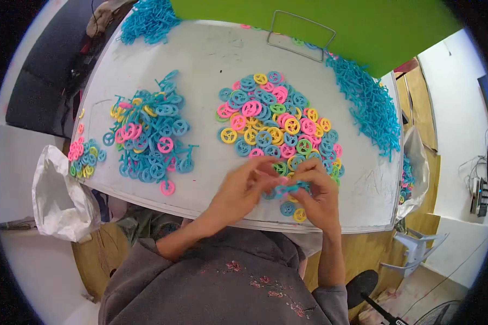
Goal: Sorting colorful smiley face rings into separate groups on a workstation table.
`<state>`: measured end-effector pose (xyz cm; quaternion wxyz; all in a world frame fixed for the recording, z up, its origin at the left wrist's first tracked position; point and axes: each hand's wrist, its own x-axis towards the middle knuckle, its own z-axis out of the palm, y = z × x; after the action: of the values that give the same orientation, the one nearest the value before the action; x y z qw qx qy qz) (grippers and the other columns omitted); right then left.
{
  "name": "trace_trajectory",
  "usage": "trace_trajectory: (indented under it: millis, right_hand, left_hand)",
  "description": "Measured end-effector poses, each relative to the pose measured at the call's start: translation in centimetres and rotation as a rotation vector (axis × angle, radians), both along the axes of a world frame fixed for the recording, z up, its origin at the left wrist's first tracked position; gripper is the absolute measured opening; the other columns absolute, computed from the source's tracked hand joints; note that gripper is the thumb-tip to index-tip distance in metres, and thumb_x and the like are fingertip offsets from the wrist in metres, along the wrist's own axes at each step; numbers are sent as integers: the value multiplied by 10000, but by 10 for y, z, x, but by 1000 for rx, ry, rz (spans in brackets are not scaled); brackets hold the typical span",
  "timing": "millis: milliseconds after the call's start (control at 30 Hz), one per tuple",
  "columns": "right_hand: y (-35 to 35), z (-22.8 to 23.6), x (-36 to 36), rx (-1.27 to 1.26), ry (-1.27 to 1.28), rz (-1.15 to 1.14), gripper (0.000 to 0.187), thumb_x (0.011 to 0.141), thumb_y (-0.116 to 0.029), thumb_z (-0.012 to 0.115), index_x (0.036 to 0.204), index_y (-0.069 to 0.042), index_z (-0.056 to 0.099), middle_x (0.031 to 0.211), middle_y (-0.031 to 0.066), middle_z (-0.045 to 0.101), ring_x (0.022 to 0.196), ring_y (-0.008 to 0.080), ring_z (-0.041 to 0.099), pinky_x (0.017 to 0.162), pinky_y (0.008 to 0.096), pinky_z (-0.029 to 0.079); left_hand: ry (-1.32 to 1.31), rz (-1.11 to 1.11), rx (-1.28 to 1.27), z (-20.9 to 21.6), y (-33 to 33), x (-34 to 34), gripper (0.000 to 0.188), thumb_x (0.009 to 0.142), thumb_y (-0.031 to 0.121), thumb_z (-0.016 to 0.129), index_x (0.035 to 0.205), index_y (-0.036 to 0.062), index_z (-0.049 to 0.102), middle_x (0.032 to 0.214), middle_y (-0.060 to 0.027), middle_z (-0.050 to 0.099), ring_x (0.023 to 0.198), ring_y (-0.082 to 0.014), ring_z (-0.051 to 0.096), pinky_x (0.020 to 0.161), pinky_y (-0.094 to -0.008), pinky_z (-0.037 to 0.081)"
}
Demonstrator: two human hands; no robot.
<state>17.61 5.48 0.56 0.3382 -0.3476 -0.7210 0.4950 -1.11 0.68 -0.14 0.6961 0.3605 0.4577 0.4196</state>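
Both hands are working close together at the near edge of the white surface (211, 59). The left hand (243, 190) and right hand (317, 192) are nearly touching at the fingertips, and both are pinched onto a small blue plastic piece (288, 188) held between them, just above the surface near its front edge. I can't make out the exact shape of that piece since the fingers cover most of it, but it's the same blue as the other parts lying around.

Right behind the hands there's a big loose pile of plastic wheels (276, 122) in blue, pink, yellow and green, spread flat over the middle of the surface. A couple of strays, a blue wheel (287, 208) and a yellow wheel (299, 215), sit just below the right hand near the edge.

Off to the left, well apart from the hands, is a heap of assembled blue pieces (152, 135) that look like little frames with wheels on them, with a lone pink wheel (167, 188) lying just in front of it. Farther left, at the surface's edge, there's a smaller bunch of wheels (84, 157).

Along the right side runs a long heap of blue frame parts (371, 105), and another such heap (149, 21) sits at the far left corner. A wire handle (301, 32) stands at the back by a green panel (320, 27). A white bag (59, 197) hangs off the left side.
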Motion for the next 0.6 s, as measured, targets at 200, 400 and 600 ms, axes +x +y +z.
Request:
trace_trajectory:
  millis: [200, 400, 600]
  right_hand:
    - [-10, -11, -1, -122, 115, -195, 234, 734, 105, 656, 946, 9, 629, 942, 86, 618, 897, 166, 581, 782, 269, 460]
    - [-14, -16, -7, 139, 13, -248, 251, 708, 95, 698, 937, 14, 637, 965, 98, 643, 884, 184, 603, 783, 279, 467]
    - [-15, -7, -11, 299, -61, -281, 242, 682, 77, 715, 900, -14, 665, 915, 116, 657, 888, 206, 624, 774, 300, 479]
  left_hand:
    - [1244, 403, 731, -22, 9, -7, 262, 761, 38, 704, 1008, 56, 620, 881, -79, 562, 656, -190, 532, 574, -297, 447]
    - [982, 579, 785, -22, 9, -4, 228, 794, 23, 673, 1016, 50, 632, 866, -90, 604, 672, -173, 582, 568, -263, 462]
    - [375, 372, 412, 4, -4, -7, 147, 899, 28, 564, 1028, -7, 626, 912, -52, 636, 748, -103, 603, 618, -266, 505]
